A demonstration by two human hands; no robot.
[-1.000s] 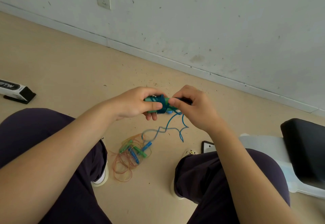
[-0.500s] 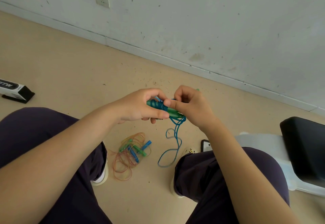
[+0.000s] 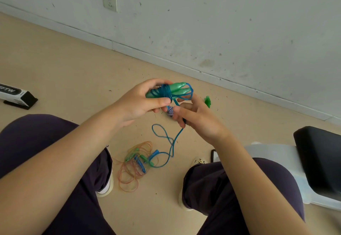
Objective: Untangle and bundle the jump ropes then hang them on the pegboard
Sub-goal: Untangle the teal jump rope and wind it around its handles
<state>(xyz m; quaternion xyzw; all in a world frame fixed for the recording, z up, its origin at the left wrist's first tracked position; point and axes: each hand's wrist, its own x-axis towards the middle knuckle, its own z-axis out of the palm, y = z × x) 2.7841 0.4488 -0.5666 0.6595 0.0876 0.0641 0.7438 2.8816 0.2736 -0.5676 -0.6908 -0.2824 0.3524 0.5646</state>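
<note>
My left hand (image 3: 140, 103) grips the two green handles (image 3: 175, 88) of a jump rope, with its blue cord (image 3: 164, 91) wound several times round them. My right hand (image 3: 197, 118) pinches the loose part of that blue cord just below the handles; the free end (image 3: 166, 138) hangs in loops down to the floor. Between my fingers sits a small blue-and-white striped ball-like thing (image 3: 170, 112). A tangle of orange cord with green and blue handles (image 3: 137, 162) lies on the floor between my feet. No pegboard shows.
I sit with both knees apart over a beige floor next to a grey wall with a socket (image 3: 109, 1). A black-and-white box (image 3: 15, 95) lies far left. A small green piece (image 3: 208, 101) lies by the wall. A black seat on a white base (image 3: 319, 159) stands right; a phone (image 3: 214, 156) beside it.
My left hand has turned the handles so their tips point up and right. My right hand dropped lower along the cord, and the hanging blue loop now reaches the tangle on the floor.
</note>
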